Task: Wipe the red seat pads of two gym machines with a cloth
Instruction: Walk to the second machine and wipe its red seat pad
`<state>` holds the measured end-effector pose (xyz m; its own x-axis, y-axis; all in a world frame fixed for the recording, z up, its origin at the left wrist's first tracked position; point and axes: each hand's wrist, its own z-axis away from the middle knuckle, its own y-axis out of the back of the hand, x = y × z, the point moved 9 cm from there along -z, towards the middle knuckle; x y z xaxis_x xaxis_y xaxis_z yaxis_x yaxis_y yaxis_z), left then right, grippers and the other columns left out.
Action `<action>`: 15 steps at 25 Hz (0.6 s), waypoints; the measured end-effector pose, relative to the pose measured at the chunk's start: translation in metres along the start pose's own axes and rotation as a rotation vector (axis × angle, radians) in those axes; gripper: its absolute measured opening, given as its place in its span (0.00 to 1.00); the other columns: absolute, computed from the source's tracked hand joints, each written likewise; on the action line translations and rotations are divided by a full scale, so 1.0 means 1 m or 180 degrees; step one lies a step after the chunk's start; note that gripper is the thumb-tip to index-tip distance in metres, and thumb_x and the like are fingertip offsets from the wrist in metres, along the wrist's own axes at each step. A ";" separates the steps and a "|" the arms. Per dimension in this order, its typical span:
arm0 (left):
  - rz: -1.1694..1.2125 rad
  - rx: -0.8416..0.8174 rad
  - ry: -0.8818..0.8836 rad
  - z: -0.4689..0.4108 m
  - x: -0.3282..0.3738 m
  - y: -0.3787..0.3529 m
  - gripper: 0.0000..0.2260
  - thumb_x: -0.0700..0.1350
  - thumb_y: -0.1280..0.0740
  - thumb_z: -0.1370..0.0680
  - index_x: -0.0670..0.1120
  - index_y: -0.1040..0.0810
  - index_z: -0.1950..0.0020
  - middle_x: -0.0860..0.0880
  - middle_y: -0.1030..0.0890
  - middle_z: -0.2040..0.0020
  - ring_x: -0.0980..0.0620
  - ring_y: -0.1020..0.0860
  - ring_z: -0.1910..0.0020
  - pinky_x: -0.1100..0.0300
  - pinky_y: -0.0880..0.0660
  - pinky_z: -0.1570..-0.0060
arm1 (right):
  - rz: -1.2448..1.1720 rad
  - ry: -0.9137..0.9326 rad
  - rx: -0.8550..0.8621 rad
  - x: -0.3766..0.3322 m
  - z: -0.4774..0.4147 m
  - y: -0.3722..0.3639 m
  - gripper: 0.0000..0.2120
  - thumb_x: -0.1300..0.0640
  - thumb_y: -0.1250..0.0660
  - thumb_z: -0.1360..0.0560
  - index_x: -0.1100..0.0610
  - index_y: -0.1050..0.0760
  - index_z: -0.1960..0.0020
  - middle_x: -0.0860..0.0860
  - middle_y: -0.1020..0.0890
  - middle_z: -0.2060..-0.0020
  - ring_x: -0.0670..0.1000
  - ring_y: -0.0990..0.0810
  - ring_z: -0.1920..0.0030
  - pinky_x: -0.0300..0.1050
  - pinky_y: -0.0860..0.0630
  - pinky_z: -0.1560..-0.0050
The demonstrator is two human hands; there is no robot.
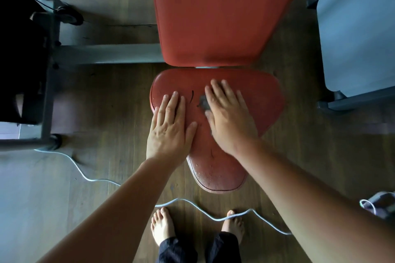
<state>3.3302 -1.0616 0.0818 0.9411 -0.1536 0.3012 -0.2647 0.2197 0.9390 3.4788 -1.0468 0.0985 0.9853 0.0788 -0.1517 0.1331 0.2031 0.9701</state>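
Wiping seems under way: right hand (229, 117) presses a grey cloth (204, 102) flat at the middle of the red seat pad (263, 100), left hand (171, 126) spread on its left side; next, sweep toward the edges.

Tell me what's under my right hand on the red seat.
A grey patch, probably the cloth, peeks out beside the right hand, which lies flat on the red seat pad. The palm hides the rest of it.

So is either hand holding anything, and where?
Nothing is gripped. The right hand presses a grey cloth flat against the red seat pad under its palm; the left hand rests bare.
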 end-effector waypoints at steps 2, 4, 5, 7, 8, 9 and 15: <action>0.0023 0.0029 0.0014 0.000 -0.013 0.006 0.32 0.58 0.45 0.17 0.44 0.44 0.17 0.46 0.47 0.16 0.46 0.52 0.16 0.48 0.52 0.19 | -0.0028 0.0309 -0.0134 -0.018 0.045 -0.005 0.29 0.47 0.48 0.17 0.56 0.43 0.19 0.52 0.42 0.18 0.55 0.46 0.18 0.58 0.44 0.21; 0.0061 0.0055 0.0186 -0.002 -0.030 0.011 0.31 0.58 0.43 0.16 0.46 0.44 0.16 0.47 0.48 0.16 0.46 0.53 0.16 0.48 0.53 0.18 | -0.0085 0.0399 -0.0136 -0.021 0.030 -0.007 0.28 0.48 0.48 0.17 0.56 0.42 0.19 0.53 0.42 0.18 0.55 0.45 0.18 0.58 0.43 0.21; 0.0063 0.0039 0.0237 -0.003 -0.036 0.013 0.32 0.58 0.43 0.16 0.47 0.45 0.16 0.47 0.49 0.16 0.46 0.54 0.16 0.48 0.53 0.18 | -0.0098 0.0365 -0.0093 -0.024 0.003 -0.005 0.28 0.48 0.47 0.17 0.57 0.41 0.19 0.53 0.41 0.18 0.55 0.45 0.18 0.58 0.42 0.21; 0.0055 -0.0002 0.0258 -0.004 -0.045 0.014 0.32 0.60 0.44 0.16 0.49 0.47 0.16 0.48 0.50 0.15 0.48 0.56 0.16 0.48 0.53 0.18 | -0.0053 0.0224 -0.0044 -0.038 -0.057 -0.001 0.29 0.48 0.46 0.17 0.57 0.43 0.19 0.53 0.43 0.18 0.55 0.47 0.18 0.58 0.44 0.20; 0.0062 -0.0013 0.0259 -0.004 -0.047 0.014 0.32 0.60 0.44 0.16 0.50 0.47 0.16 0.49 0.50 0.15 0.49 0.56 0.16 0.49 0.54 0.18 | -0.0079 0.0132 -0.0096 -0.044 -0.076 -0.001 0.29 0.48 0.46 0.16 0.57 0.44 0.18 0.53 0.44 0.18 0.55 0.48 0.18 0.57 0.46 0.20; 0.0087 -0.0007 0.0277 -0.004 -0.049 0.014 0.32 0.60 0.45 0.16 0.50 0.48 0.16 0.49 0.51 0.15 0.49 0.56 0.16 0.49 0.54 0.18 | -0.0090 0.0065 -0.0115 -0.048 -0.083 -0.003 0.29 0.48 0.46 0.16 0.57 0.46 0.18 0.53 0.45 0.17 0.55 0.49 0.18 0.56 0.47 0.20; 0.0373 0.0074 0.0386 0.005 -0.055 0.011 0.33 0.61 0.43 0.17 0.51 0.48 0.16 0.49 0.49 0.15 0.48 0.53 0.16 0.47 0.48 0.19 | -0.0023 0.0902 -0.0278 -0.047 0.023 -0.008 0.29 0.48 0.47 0.17 0.57 0.41 0.19 0.52 0.43 0.18 0.54 0.45 0.18 0.56 0.43 0.20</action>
<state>3.2742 -1.0553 0.0761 0.9216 -0.0106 0.3881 -0.3777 0.2067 0.9026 3.4336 -1.0751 0.1022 0.9135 0.3440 -0.2172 0.1181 0.2868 0.9507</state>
